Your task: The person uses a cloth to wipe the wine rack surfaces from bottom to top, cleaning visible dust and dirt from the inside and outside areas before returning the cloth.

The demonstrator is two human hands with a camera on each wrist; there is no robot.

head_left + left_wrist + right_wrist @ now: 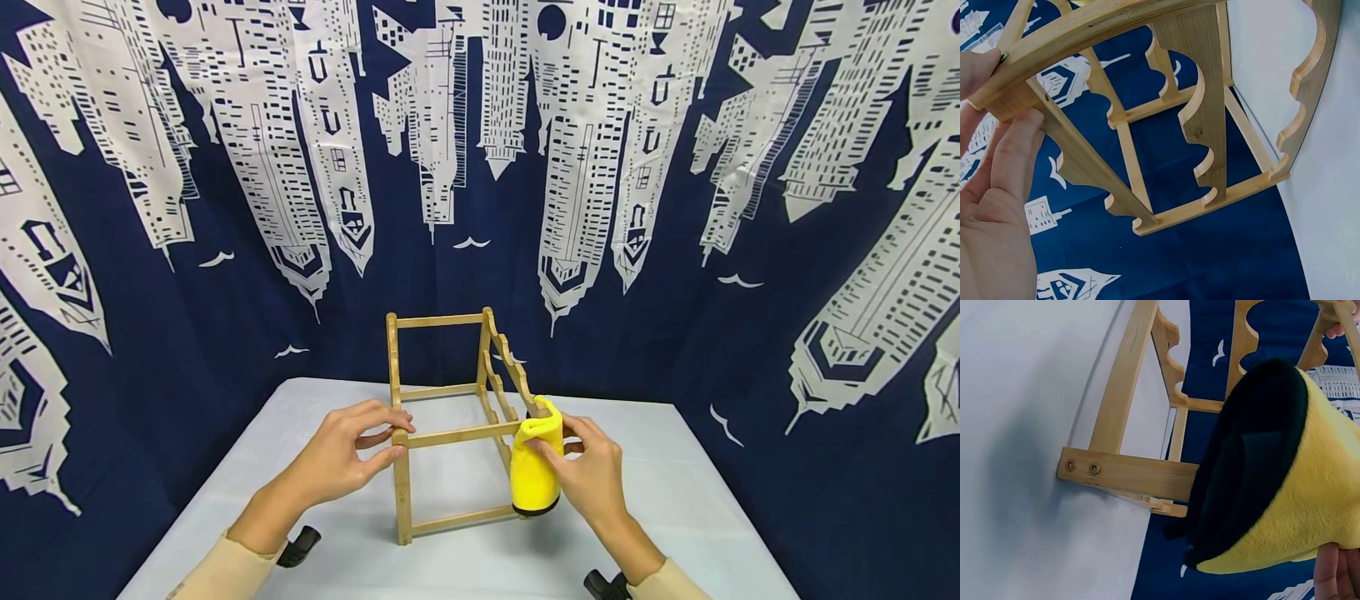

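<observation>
A light wooden rack [459, 434] with scalloped rails stands on the table. My left hand [345, 457] grips its near left upper corner, thumb and fingers on either side of the wood. In the left wrist view, that hand [1004, 175] holds the end of a top bar. A fuzzy yellow cloth [534, 471] with a black edge hangs folded over the near right corner, covering the wood there. My right hand [596, 473] pinches the cloth's upper part. In the right wrist view, the cloth [1310, 487] flares like a hood, its dark edge facing the camera; fingers [1327, 575] touch it.
A pale tabletop [645, 500] lies under the rack. Behind it hangs a navy curtain [450, 275] with white building prints, close to the table's back edge. Dark devices [300, 547] sit at both wrists. Two screws [1094, 468] show on the rack's foot.
</observation>
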